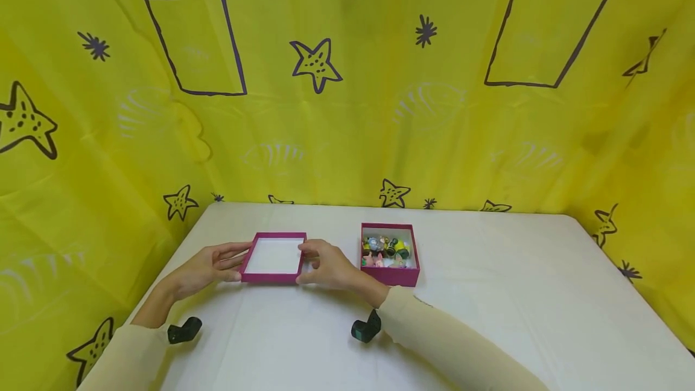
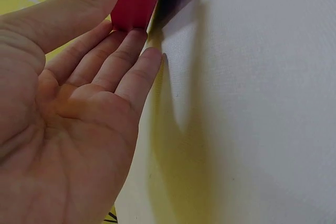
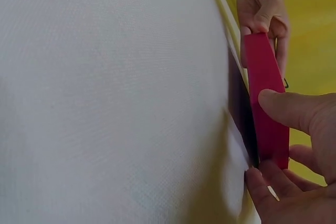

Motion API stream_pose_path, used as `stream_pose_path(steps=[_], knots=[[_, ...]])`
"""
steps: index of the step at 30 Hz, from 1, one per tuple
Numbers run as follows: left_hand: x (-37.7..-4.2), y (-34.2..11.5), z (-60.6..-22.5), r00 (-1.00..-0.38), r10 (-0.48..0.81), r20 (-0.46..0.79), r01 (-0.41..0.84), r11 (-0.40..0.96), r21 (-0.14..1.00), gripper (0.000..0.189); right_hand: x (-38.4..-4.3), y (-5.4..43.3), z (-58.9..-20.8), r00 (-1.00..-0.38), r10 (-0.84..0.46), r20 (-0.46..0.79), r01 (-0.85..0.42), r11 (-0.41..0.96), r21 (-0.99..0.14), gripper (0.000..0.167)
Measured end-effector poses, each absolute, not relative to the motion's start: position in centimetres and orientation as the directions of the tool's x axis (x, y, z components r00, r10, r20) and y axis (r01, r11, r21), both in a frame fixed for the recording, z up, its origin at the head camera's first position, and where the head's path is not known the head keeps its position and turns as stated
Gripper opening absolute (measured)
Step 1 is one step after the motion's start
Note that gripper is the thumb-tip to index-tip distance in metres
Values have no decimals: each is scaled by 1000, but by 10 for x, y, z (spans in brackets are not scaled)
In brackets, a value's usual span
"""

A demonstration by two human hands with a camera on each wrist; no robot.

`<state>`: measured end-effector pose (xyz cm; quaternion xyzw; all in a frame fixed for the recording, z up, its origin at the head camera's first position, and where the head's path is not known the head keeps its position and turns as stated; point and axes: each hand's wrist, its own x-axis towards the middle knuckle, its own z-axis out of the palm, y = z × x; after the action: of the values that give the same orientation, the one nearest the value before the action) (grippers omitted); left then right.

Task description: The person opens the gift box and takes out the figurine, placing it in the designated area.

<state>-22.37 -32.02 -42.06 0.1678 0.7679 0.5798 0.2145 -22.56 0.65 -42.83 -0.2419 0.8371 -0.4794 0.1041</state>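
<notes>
Both hands hold a shallow square box lid (image 1: 273,278), magenta outside and white inside, with its hollow side facing up. My left hand (image 1: 196,271) has it by the left side; in the left wrist view, its fingertips reach beneath the magenta wall (image 2: 135,4). On the opposite side my right hand (image 1: 330,265) grips the lid. The right wrist view shows the right thumb (image 3: 286,109) pressed along the near wall and fingers under the edge. A dark shadow below the lid shows a gap over the white tabletop.
Right of the lid stands a matching magenta box (image 1: 391,277) with several small colourful figurines (image 1: 387,246) inside. My right forearm passes just in front of it. The white table (image 1: 505,294) ends at a yellow curtain (image 1: 358,155) printed with stars.
</notes>
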Motion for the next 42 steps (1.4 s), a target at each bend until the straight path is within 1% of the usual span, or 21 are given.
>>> stream_pose_path(steps=[4, 15, 21, 42], knots=[[-223, -320, -422, -851, 504, -144, 0, 274, 962, 80, -227, 5, -433, -856, -511, 82, -341, 439, -831, 68], [-225, -319, -423, -863, 484, -147, 18, 319, 948, 83, -224, 2, -437, -848, -515, 125, -386, 438, -812, 68], [-224, -319, -424, -865, 477, -153, 6, 316, 949, 84, -222, 1, -436, -846, -512, 149, -401, 428, -810, 67], [-223, -318, -423, -863, 479, -160, 0, 317, 948, 85, -221, 0, -433, -850, -513, 122, -393, 460, -796, 68]])
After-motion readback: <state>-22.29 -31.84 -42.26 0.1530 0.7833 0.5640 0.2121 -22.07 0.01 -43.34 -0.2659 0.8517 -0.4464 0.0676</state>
